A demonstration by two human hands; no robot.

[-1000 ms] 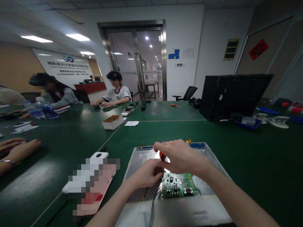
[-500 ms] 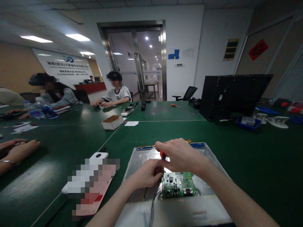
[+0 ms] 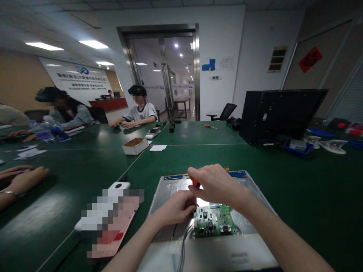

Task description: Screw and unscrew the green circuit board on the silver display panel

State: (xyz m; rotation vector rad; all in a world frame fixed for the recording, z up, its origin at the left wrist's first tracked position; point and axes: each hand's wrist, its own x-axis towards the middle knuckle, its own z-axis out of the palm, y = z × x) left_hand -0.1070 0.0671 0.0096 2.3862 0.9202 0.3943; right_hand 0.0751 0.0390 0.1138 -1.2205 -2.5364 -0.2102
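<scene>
Gripping an orange-and-black screwdriver (image 3: 195, 183) by its handle, right hand (image 3: 217, 184) clamped on it, left hand (image 3: 179, 206) curled beside a green circuit board (image 3: 214, 223), its hold hidden, board on a silvery metal panel (image 3: 165, 189), panel on the green surface (image 3: 306, 196).

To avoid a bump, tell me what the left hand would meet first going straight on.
Probably the right hand, which holds an orange-handled tool; depth is unclear, so the left hand might pass beneath it.
</scene>
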